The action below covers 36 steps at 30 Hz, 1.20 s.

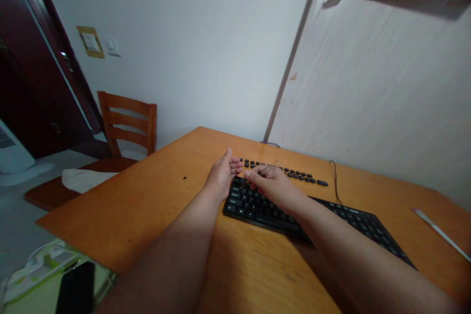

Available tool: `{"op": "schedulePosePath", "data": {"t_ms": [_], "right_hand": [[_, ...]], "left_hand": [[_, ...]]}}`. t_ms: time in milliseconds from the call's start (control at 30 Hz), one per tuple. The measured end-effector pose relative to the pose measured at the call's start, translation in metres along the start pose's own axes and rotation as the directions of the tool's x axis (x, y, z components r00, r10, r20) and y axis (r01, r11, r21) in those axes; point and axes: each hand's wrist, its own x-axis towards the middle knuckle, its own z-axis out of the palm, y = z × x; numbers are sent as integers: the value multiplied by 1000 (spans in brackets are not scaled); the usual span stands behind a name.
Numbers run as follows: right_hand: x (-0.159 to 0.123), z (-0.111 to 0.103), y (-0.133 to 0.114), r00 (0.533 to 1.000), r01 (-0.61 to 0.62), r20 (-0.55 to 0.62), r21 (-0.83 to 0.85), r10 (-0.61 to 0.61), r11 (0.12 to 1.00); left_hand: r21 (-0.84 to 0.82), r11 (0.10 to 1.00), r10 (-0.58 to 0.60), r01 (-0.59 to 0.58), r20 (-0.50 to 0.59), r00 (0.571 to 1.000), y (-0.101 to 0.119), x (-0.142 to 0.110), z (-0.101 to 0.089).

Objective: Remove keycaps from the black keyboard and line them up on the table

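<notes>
A black keyboard [353,223] lies across an orange wooden table [154,206]. Behind it runs a row of loose black keycaps [294,173]. My left hand [222,172] hovers at the keyboard's left end, fingers curled with the palm facing right; I cannot make out anything in it. My right hand [270,182] sits over the keyboard's top left keys, fingers pinched together near a thin wire tool that is hard to make out. The two hands almost touch.
A wooden chair [127,125] stands beyond the table's left side with white cloth [86,179] on a seat. A thin cable [334,176] runs back from the keyboard. A pale ruler-like strip [439,233] lies at the right. A single keycap [184,177] sits apart at left.
</notes>
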Motion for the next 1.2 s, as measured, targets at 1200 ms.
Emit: {"op": "schedulePosePath", "data": {"t_ms": [1200], "right_hand": [[23,12,3,984,86,174,-302,-33,949]], "left_hand": [[-9,1000,-11,11,-13,1000,-7,5,2]]}}
